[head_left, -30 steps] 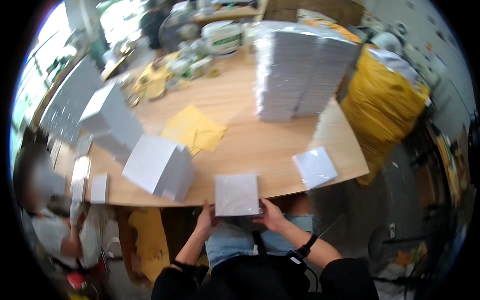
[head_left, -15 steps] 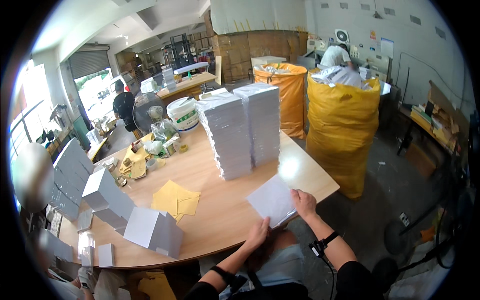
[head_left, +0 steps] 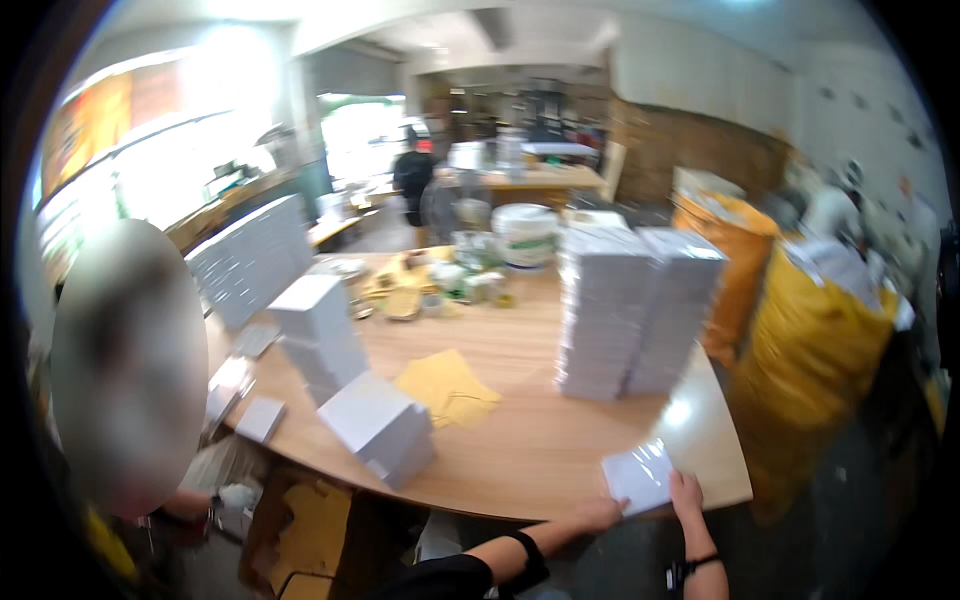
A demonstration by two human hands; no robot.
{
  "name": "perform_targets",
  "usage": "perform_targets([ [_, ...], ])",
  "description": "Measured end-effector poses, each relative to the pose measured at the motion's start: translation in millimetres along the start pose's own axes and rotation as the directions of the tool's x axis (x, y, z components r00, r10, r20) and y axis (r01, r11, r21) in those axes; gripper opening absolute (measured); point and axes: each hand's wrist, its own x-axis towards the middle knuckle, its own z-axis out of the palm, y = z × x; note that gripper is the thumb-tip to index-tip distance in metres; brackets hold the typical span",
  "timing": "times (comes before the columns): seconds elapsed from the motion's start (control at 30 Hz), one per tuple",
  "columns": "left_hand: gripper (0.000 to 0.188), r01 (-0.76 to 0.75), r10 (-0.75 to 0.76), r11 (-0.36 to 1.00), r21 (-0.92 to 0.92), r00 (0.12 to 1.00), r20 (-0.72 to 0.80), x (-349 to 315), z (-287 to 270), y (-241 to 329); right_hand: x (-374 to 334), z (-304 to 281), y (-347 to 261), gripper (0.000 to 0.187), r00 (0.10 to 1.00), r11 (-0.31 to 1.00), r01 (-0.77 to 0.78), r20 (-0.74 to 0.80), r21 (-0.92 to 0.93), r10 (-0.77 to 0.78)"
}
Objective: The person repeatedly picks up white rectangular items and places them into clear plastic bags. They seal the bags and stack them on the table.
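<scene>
Near the front right edge of the table, a thin square packet of white paper lies between my hands, its glossy top catching the light. My left hand closes on its near left corner. On its right edge, the fingers of my right hand are wrapped round the side. Motion blurs both hands somewhat. Beyond the packet stand two tall stacks of white paper, side by side. Yellow paper sheets lie further left, beside a white block of stacked paper.
More white stacks line the table's left side, where a co-worker's gloved hand shows. A white bucket and small clutter sit at the back. Large yellow and orange bags stand right of the table.
The view has swung left, so the table and stacks appear further right. Both hands keep hold of the paper packet, which now shows bright glare on top.
</scene>
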Motion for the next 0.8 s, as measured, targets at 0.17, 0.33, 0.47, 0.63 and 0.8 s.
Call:
perform_targets([
  [0.17,0.06,0.086,-0.089,0.989,-0.124,0.996,-0.023,37,23,3,16,-3,23,0.049,0.995,0.989,0.101,-0.01,0.108,-0.101],
  [0.33,0.075,0.155,-0.099,0.904,-0.397,0.982,0.158,14,-16,-12,47,19,82,0.042,0.991,0.983,0.128,-0.038,0.128,-0.124],
  [0.47,0.06,0.077,-0.054,0.917,-0.39,0.996,0.069,-76,-48,-87,38,21,52,0.047,0.995,0.993,0.032,0.087,0.11,-0.042],
  [0.63,0.051,0.4,-0.462,0.842,-0.361,0.881,-0.102,-322,-113,-161,22,-7,44,0.053,0.999,0.999,-0.032,0.026,-0.02,0.032],
  [0.8,0.042,0.485,-0.901,0.434,-0.759,0.239,-0.363,-558,-109,-203,31,-25,-7,0.042,0.947,0.98,0.151,-0.265,-0.131,-0.182],
])
